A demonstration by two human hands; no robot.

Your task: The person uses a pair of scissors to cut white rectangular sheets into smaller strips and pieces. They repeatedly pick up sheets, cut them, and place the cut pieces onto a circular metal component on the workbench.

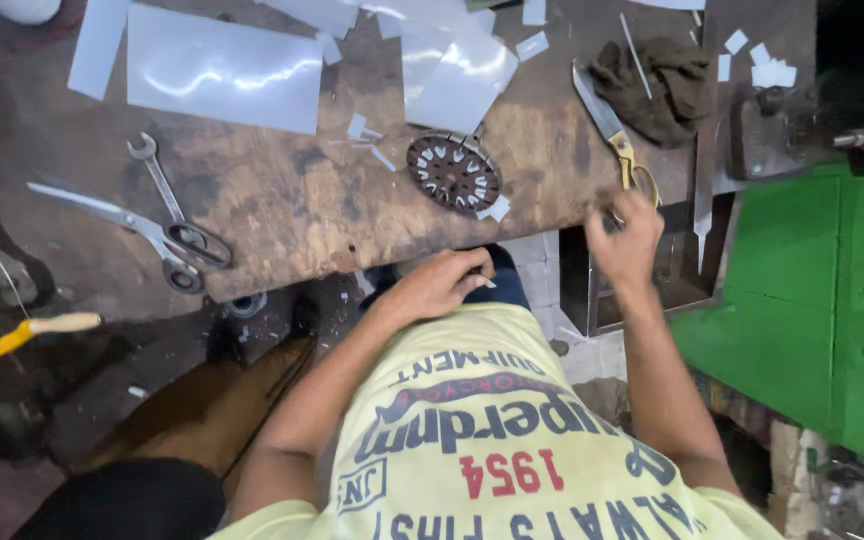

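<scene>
**Right hand at the yellow-handled shears, left hand holding a white strip**

Head view: The person sits at a worn wooden workbench (292,200) strewn with cut plastic sheets (224,70). The step in hand looks like picking up the cutting tool. The right hand (628,238) is at the bench's near right edge, fingers curled and bunched around the loops of the yellow-handled shears (614,135), whose blade points away toward a dark rag (657,85). Whether the grip has fully closed I cannot tell, as the hand is blurred. The left hand (440,284) rests low at the near edge of the bench, wrist bent, fingers folded and pinching a small white strip (485,282). A round slotted metal disc (453,172) lies just beyond it on the bench. Far to the left lie a second pair of scissors (142,232) and a spanner (157,172), well apart from both hands. The right forearm stretches straight forward beside a green machine (812,300).

Lifting the shears would call for a firm hold through the loops.
</scene>
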